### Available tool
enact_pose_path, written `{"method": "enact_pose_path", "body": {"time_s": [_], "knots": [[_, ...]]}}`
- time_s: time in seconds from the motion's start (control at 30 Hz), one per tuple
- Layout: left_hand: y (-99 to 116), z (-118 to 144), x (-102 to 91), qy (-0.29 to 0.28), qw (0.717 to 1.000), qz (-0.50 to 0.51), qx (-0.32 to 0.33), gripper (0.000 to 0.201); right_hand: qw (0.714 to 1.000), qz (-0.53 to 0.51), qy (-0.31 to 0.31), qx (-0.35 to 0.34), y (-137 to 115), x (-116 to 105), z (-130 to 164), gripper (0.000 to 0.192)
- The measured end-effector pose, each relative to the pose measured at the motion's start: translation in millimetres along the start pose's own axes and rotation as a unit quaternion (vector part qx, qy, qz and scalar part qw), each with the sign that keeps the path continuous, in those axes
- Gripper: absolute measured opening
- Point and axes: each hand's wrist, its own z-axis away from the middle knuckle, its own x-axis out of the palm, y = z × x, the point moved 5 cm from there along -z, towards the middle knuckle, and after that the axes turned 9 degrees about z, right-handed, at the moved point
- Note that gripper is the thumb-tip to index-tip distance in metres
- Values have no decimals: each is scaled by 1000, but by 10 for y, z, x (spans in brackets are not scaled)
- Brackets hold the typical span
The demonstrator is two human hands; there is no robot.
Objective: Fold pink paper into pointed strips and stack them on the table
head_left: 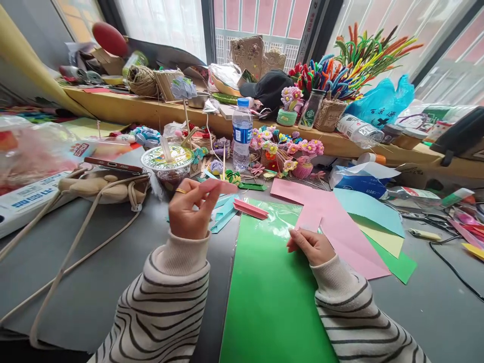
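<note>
- At the left of the frame a beige drawstring bag [102, 186] lies on the grey bench [94, 282] with a phone [112, 165] on top; its long cords trail toward the lower left, taking up much of the open bench there.
- Just right of it stands a sealed drink cup [167, 162] with a straw, close behind the raised hand.
- The left hand [189, 212] is lifted off the bench, left of centre, fingers curled and pinching a small pink paper strip [221, 187] between thumb and fingertips, held up likely for a closer look.
- Below the strip, folded pink paper pieces [250, 208] lie at the top edge of the green sheet [272, 292], near cyan paper scraps [223, 214].
- The green sheet, in glossy wrap, lies flat in the lower centre and runs to the bottom edge of the frame; it is the flattest free area.
- The right hand [312, 246] rests on it, fingers loosely bent, fingertips touching the corner of the pink sheets [321, 222], seemingly steadying them.
- A water bottle [242, 133] and small craft flowers [287, 148] crowd the centre behind.
- Fanned coloured sheets [381, 232] spread right; beyond them scissors [423, 218] and a black cable [454, 269] narrow the room at the right edge.
</note>
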Motion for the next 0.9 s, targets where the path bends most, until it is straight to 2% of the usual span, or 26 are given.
{"method": "enact_pose_path", "body": {"time_s": [0.07, 0.1, 0.13, 0.17, 0.2, 0.27, 0.3, 0.33, 0.4, 0.47, 0.53, 0.6, 0.67, 0.73, 0.83, 0.9], "knots": [[140, -3, -42, 17, 991, -62, 120, 18, 1000, 5, 3, 0, -4, -5, 4, 36], [180, 29, 1, 0, 981, -100, 164, 22, 1000, 7, 6, -1, -8, -8, 6, 36], [187, 76, 89, -40, 971, -139, 192, 23, 1000, 8, 7, -1, -12, -9, 8, 36], [149, 131, 195, -91, 961, -179, 188, 24, 1000, 9, 9, -1, -16, -8, 9, 36], [74, 202, 332, -171, 945, -223, 167, 24, 1000, 10, 11, -1, -19, -6, 9, 36], [-68, 416, 597, -361, 885, -255, 147, 23, 1000, 13, 16, 0, -23, -9, 6, 36], [-127, 501, 666, -412, 862, -267, 127, 24, 1000, 15, 20, 0, -24, -21, 2, 36], [-158, 558, 700, -433, 853, -271, 114, 26, 1000, 16, 27, -1, -24, -49, -4, 36], [-152, 627, 724, -449, 848, -259, 111, 30, 998, 32, 61, -3, -17, -171, -13, 36], [-110, 672, 731, -465, 845, -238, 117, 32, 984, 94, 152, 6, 3, -404, -4, 35], [-76, 730, 758, -502, 829, -215, 119, 30, 939, 216, 266, 33, 26, -673, 40, 32], [-77, 795, 803, -545, 806, -202, 112, 29, 895, 301, 326, 32, 37, -845, 68, 29], [-126, 824, 843, -563, 791, -223, 92, 31, 885, 347, 312, -3, 57, -879, 43, 30], [-218, 794, 851, -543, 790, -280, 54, 36, 883, 381, 267, -57, 75, -812, -2, 34], [-309, 722, 818, -502, 799, -330, 13, 38, 876, 440, 164, -112, 128, -616, -63, 44], [-265, 695, 820, -488, 819, -300, 30, 35, 867, 469, 121, -116, 172, -511, -75, 44]]}}
